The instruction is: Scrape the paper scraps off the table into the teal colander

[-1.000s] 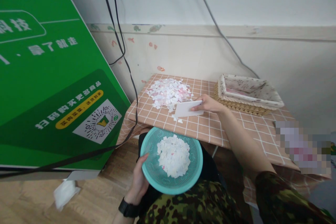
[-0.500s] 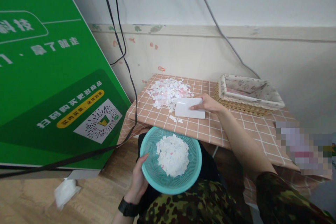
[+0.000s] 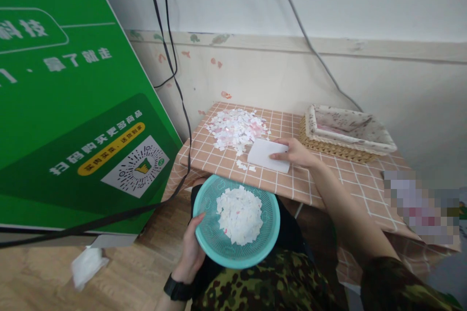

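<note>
My left hand [image 3: 193, 245] grips the left rim of a turquoise plastic colander [image 3: 272, 233], which rests at my lap by the table edge. A heap of small white paper scraps [image 3: 241, 216], with a few pink bits, lies inside it. Over the table, my right hand [image 3: 294, 152] is closed on the right end of a white flat scraper [image 3: 260, 151], thumb on its near face. Just left of and beyond the scraper spreads a larger pile of paper scraps [image 3: 235, 127]. A few loose scraps [image 3: 245, 166] lie close to its lower left corner.
A checked brown cloth covers the table [image 3: 350, 180]. At its back right stands a wicker basket [image 3: 339, 153] with a patterned lining. A green sign [image 3: 109, 121] leans at the left, with a dark strap [image 3: 184, 155] hanging before it. A white plastic bag [image 3: 87, 265] lies on the floor.
My right hand has shifted slightly right and nearer to me with the scraper, which now tilts more. The colander and my left hand stay nearly still.
</note>
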{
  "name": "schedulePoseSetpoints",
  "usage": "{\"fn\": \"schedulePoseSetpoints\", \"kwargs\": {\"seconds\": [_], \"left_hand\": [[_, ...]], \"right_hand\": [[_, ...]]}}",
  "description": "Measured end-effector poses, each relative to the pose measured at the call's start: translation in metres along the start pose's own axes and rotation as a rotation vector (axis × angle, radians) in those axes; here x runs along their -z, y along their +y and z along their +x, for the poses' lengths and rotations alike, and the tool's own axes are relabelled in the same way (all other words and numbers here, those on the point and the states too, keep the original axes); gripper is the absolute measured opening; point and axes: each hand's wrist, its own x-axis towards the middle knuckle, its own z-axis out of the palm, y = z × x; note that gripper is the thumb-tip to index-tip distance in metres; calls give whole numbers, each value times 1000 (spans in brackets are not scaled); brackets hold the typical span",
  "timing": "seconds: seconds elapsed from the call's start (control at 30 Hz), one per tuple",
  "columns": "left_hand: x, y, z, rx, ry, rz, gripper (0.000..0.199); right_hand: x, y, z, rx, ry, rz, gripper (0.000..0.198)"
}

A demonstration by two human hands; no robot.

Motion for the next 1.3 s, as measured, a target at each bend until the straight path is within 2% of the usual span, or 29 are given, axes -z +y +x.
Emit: {"fn": "schedulePoseSetpoints", "kwargs": {"seconds": [0.23, 0.4, 0.47, 0.6, 0.7, 0.8, 1.0, 1.3], "left_hand": [[-3, 7, 3, -9, -9, -10, 18], [-4, 14, 5, 32, -36, 8, 20], [-3, 16, 5, 41, -38, 15, 20], [-2, 21, 5, 46, -48, 22, 20], [-1, 25, 5, 24, -34, 27, 19], [0, 28, 5, 7, -15, 27, 20], [5, 27, 7, -5, -3, 38, 20], [7, 26, 8, 5, 5, 32, 17]], "right_hand": [[-34, -12, -15, -37, 3, 10, 38], [-49, -24, -20, 9, -136, 50, 36], [-45, -25, -20, 2, -135, 60, 36], [-26, -18, -13, 7, 128, -37, 34], [-16, -10, -2, 25, 228, -182, 31], [-15, -7, 8, 17, 252, -278, 29], [-25, -14, 18, 21, 274, -303, 31], [-29, -22, 24, 39, 145, -119, 32]]}}
